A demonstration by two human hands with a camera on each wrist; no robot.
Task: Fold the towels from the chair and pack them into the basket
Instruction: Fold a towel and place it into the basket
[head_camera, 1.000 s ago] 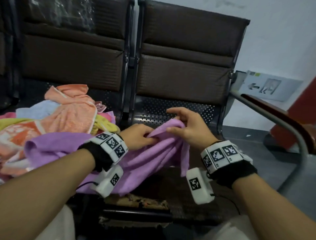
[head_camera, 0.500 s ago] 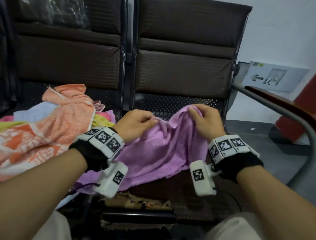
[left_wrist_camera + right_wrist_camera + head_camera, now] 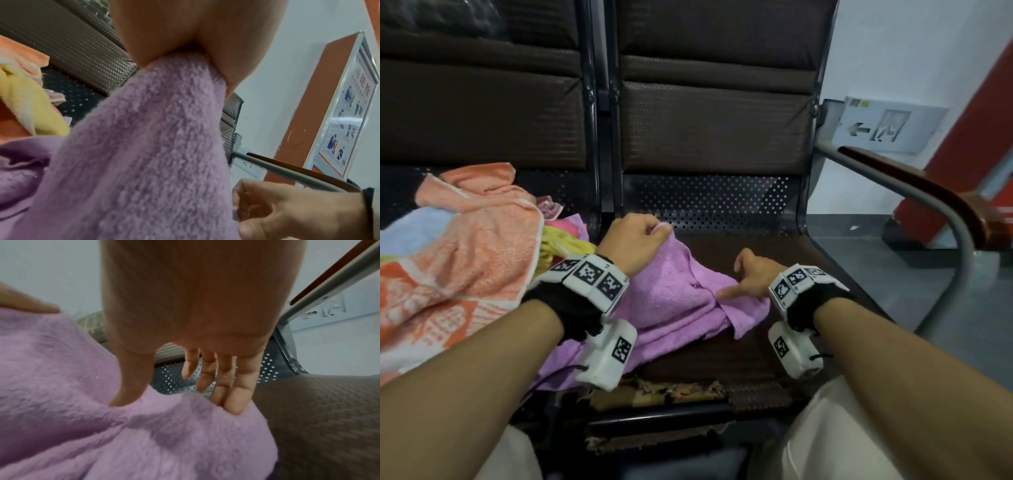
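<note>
Purple towel (image 3: pixel 671 294): we see it lying rumpled on the brown chair seat (image 3: pixel 774 342), spread from the seat's middle toward 8 o'clock, its near edge running under our left forearm.
Left hand (image 3: pixel 633 245): at the towel's 12 o'clock corner, fingers curled tight, pinching a bunch of the cloth; the left wrist view shows the pile gathered into the fist.
Right hand (image 3: pixel 751 277): at the towel's 3 o'clock edge, fingers (image 3: pixel 224 381) straight and loosely spread, thumb pressing down into the cloth, gripping nothing.
Towel edges: the 4 o'clock corner lies flat on the cushion; a fold ridge runs between our two hands.
Open room: bare cushion from 3 to 5 o'clock of the towel, and the perforated metal strip (image 3: pixel 709 202) at 12 o'clock.
Armrest (image 3: pixel 914 192): bounds the seat at 3 o'clock, well apart from the towel.
Towel pile (image 3: pixel 458 260): orange, yellow, pink and pale blue towels heaped on the neighbouring seat at 9 o'clock, touching the purple one.
Hidden: the towel's 8 o'clock end is covered by our arm and wrist camera; the pile is cut off at the left frame edge.
</note>
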